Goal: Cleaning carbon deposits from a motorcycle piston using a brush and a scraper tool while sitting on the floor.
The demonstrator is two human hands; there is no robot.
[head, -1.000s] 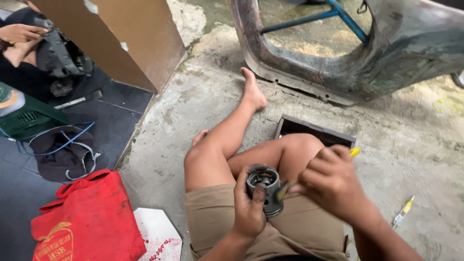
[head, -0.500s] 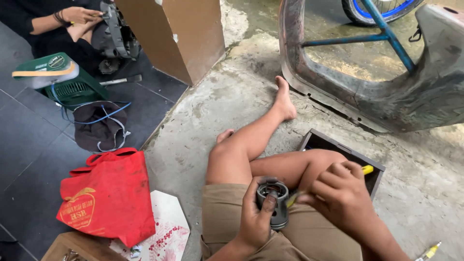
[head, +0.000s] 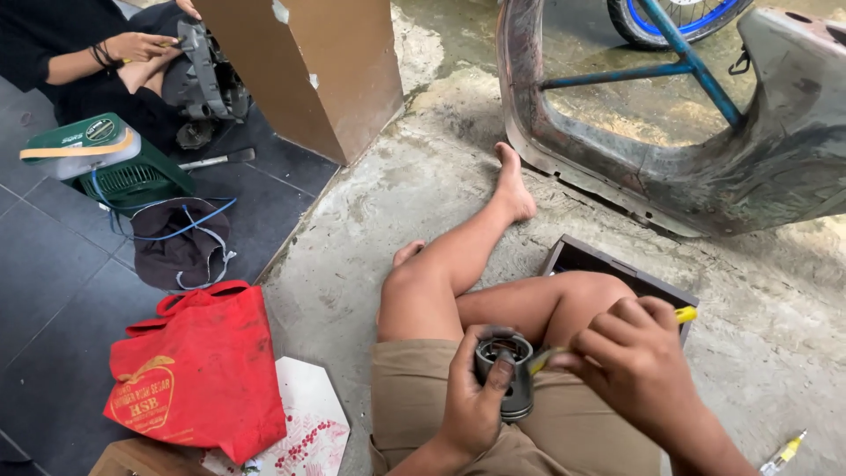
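I sit on a concrete floor with my bare legs bent. My left hand grips a dark metal piston over my lap, thumb across its open top. My right hand is closed around a yellow-handled tool whose tip reaches toward the piston's rim. My khaki shorts lie under both hands.
A dark tray lies behind my knee. A worn scooter body shell and a blue frame stand at the back right. A red bag, green fan and brown board are at left. Another person works on an engine part there.
The view has swung left and tilted, showing more of the tiled floor and the other person. My hands keep hold of the piston and the tool in my lap.
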